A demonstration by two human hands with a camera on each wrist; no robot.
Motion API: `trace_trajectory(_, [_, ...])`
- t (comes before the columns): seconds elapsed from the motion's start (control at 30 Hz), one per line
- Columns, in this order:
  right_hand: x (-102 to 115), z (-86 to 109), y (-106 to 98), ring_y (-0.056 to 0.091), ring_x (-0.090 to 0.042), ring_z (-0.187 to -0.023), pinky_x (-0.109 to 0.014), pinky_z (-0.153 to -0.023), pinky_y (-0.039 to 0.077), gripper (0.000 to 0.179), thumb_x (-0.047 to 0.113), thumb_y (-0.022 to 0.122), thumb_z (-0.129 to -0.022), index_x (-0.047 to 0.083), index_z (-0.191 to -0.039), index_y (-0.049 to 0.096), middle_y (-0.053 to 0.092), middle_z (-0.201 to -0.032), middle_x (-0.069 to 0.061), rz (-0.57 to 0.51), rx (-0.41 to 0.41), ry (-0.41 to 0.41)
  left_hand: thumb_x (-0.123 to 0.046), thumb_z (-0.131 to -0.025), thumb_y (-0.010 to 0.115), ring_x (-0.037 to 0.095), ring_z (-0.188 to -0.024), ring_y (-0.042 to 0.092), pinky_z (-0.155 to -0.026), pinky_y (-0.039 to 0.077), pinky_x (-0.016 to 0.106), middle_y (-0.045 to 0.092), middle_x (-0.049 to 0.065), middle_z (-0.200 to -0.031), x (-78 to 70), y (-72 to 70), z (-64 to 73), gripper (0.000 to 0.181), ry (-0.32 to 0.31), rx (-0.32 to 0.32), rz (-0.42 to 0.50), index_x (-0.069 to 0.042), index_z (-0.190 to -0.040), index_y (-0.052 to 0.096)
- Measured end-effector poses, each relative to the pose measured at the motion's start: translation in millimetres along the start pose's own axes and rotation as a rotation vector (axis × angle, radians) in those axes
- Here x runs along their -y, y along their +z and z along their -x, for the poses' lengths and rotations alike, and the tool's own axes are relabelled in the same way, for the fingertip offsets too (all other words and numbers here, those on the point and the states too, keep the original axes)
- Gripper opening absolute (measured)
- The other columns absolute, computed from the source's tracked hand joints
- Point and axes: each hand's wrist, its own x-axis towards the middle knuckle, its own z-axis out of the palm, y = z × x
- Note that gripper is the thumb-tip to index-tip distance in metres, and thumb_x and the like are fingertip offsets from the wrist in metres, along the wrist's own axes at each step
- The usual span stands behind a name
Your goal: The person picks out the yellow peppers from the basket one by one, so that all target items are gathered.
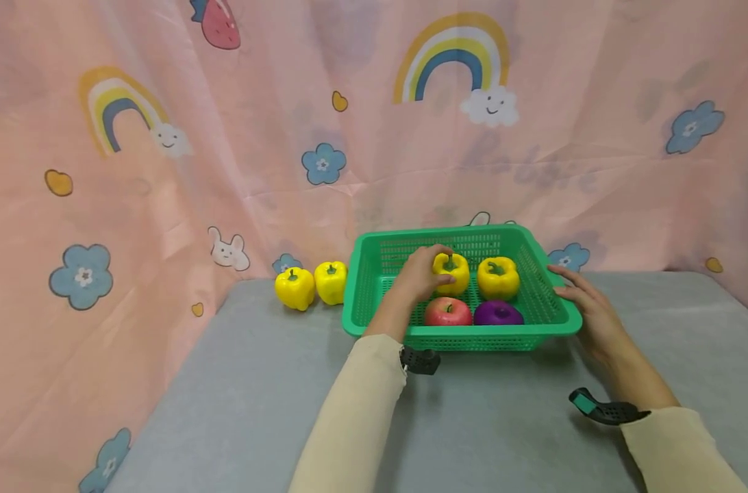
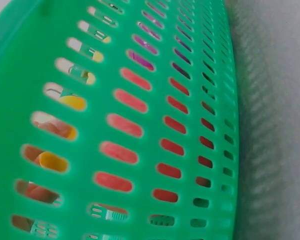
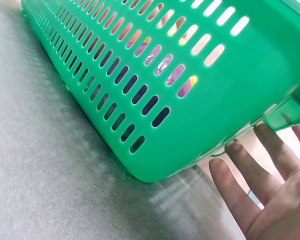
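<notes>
Inside the green plastic basket [image 1: 374, 311], my left hand [image 1: 418, 274] grips a yellow bell pepper [image 1: 459, 275], thumb in front and fingers over its back. Another yellow bell pepper [image 1: 498, 278] lies to its right. Nearer the front wall are a red apple [image 1: 448, 312] and a purple round item [image 1: 499, 313] of unclear kind. My right hand [image 1: 599, 318] is at the basket's right end. In the right wrist view its fingers [image 3: 247, 162] are fairly straight, tips touching the end wall below the rim. The left wrist view shows mostly the slotted basket wall [image 2: 115, 115].
Two more yellow bell peppers, one on the left [image 1: 294, 288] and one beside the basket [image 1: 331, 283], stand on the grey table [image 1: 275, 397]. A pink printed curtain [image 1: 275, 103] hangs behind the table. Dark straps circle both wrists.
</notes>
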Motion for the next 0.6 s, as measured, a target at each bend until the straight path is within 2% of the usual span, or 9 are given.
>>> trace_trajectory(0.2, [2, 0.6, -2, 0.071, -0.006, -0.067, -0.021, -0.063, 0.058, 0.039, 0.011, 0.041, -0.108, 0.031, -0.14, 0.05, 0.074, -0.101, 0.011, 0.003, 0.004, -0.007, -0.023, -0.094, 0.073, 0.024, -0.135, 0.052, -0.113, 0.047, 0.04, 0.057, 0.005, -0.145, -4.5, -3.5, 1.9, 0.05, 0.033, -0.05, 0.011, -0.02, -0.142, 0.057])
trace_trajectory(0.4, [2, 0.2, 0, 0.07, -0.006, -0.063, -0.021, -0.061, 0.058, 0.039, 0.012, 0.041, -0.108, 0.032, -0.14, 0.05, 0.075, -0.092, 0.011, -0.001, -0.003, 0.0, -0.023, -0.094, 0.073, 0.025, -0.133, 0.052, -0.11, 0.049, 0.041, 0.055, 0.005, -0.145, -5.7, -9.4, 8.2, 0.051, 0.049, -0.089, 0.04, -0.021, -0.142, 0.057])
trace_trajectory(0.6, [2, -0.3, 1, 0.07, -0.006, -0.063, -0.021, -0.061, 0.057, 0.039, 0.011, 0.041, -0.108, 0.031, -0.14, 0.05, 0.075, -0.092, 0.01, -0.011, 0.004, -0.002, -0.022, -0.092, 0.074, 0.025, -0.129, 0.054, -0.105, 0.052, 0.04, 0.057, 0.007, -0.144, -3.2, -23.9, 17.2, 0.05, 0.068, -0.124, 0.077, -0.019, -0.14, 0.059])
